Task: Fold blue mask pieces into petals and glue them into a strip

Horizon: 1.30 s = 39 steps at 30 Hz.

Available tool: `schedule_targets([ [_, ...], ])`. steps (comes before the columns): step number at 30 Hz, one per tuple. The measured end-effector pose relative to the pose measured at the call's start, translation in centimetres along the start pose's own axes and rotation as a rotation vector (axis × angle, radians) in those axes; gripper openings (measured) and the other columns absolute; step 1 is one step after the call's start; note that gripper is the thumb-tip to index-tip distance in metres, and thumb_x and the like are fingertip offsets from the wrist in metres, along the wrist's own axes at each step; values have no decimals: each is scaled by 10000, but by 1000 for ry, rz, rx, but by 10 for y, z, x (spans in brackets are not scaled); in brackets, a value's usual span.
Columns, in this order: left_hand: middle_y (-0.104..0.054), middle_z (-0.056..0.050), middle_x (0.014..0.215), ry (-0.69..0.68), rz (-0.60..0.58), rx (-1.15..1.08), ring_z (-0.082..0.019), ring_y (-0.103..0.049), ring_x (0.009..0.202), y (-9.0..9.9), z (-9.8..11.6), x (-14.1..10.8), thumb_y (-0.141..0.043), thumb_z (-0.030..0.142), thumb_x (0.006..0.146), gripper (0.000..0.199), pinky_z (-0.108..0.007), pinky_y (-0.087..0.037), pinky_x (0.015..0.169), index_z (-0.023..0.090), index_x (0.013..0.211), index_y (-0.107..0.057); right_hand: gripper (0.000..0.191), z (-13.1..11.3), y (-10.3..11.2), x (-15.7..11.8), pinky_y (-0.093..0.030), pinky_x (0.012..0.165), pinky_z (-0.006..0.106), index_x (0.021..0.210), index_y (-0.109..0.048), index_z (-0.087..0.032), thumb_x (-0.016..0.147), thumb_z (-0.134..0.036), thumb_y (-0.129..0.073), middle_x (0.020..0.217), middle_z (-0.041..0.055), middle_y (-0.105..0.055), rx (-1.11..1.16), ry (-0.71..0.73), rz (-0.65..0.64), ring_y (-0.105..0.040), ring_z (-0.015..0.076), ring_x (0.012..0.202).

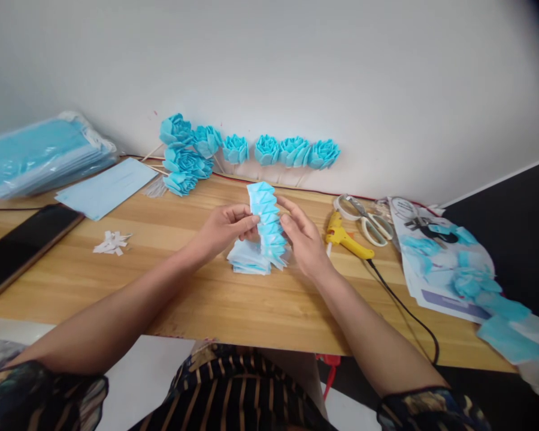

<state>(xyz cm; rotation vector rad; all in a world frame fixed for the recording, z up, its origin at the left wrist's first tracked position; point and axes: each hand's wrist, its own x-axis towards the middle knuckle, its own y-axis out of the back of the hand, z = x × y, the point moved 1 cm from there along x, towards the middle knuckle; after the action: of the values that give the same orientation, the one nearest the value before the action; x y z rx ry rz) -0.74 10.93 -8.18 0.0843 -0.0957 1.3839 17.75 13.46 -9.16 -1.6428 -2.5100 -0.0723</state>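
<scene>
Between my two hands is a pleated strip of light blue fabric (268, 218), held upright with its zigzag folds showing. My left hand (233, 222) pinches its left edge with thumb and fingers. On the other side, my right hand (302, 236) grips the right edge, thumb in front and fingers partly hidden behind. Just below the strip, a small stack of folded pale blue pieces (248, 262) lies on the wooden table (184, 311).
Blue fabric flowers (266, 149) on sticks line the wall. At right are a yellow glue gun (345, 238) with its cord, scissors (372, 221), a tape roll (348, 206) and a printed sheet (431, 269) with scraps. Leftward lie a phone (27, 245), white clippings (112, 242), flat sheets (105, 188) and bagged masks (45, 152).
</scene>
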Motion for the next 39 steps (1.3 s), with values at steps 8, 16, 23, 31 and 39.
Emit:
schedule_targets([
  [8, -651, -5, 642, -5, -15, 47, -97, -559, 595, -5, 5, -5, -732, 418, 789, 298, -221, -434, 580, 146, 705, -642, 628, -2, -3, 0, -466, 615, 279, 1357, -518, -286, 795, -396, -776, 813, -25, -579, -8, 55, -11, -554, 139, 694],
  [16, -629, 1, 598, -26, 3, 44, -89, -522, 558, -3, 8, -5, -717, 436, 807, 340, -222, -428, 576, 149, 657, -614, 561, -4, -3, -4, -457, 607, 272, 1358, -534, -282, 843, -397, -723, 782, -26, -569, -7, 45, -41, -542, 136, 683],
  [23, -600, -3, 606, -15, -108, 129, -98, -532, 589, -4, 7, -6, -679, 449, 844, 377, -228, -416, 585, 144, 629, -627, 644, -7, -5, -2, -433, 560, 248, 1414, -489, -312, 824, -384, -737, 809, -34, -585, 38, 57, -50, -510, 117, 647],
  [31, -604, 17, 599, -4, -24, -23, -93, -524, 554, -1, 7, -5, -748, 534, 783, 407, -220, -437, 562, 151, 729, -619, 641, -8, -7, -9, -441, 566, 257, 1428, -480, -306, 844, -389, -732, 778, -38, -585, -12, 56, -96, -514, 121, 635],
  [39, -594, 15, 594, -4, -35, 38, -95, -513, 558, -2, 11, -7, -739, 447, 798, 336, -226, -418, 564, 154, 702, -607, 474, -9, -1, -7, -412, 569, 265, 1365, -580, -283, 930, -468, -619, 718, -39, -516, -63, 69, -50, -476, 117, 616],
])
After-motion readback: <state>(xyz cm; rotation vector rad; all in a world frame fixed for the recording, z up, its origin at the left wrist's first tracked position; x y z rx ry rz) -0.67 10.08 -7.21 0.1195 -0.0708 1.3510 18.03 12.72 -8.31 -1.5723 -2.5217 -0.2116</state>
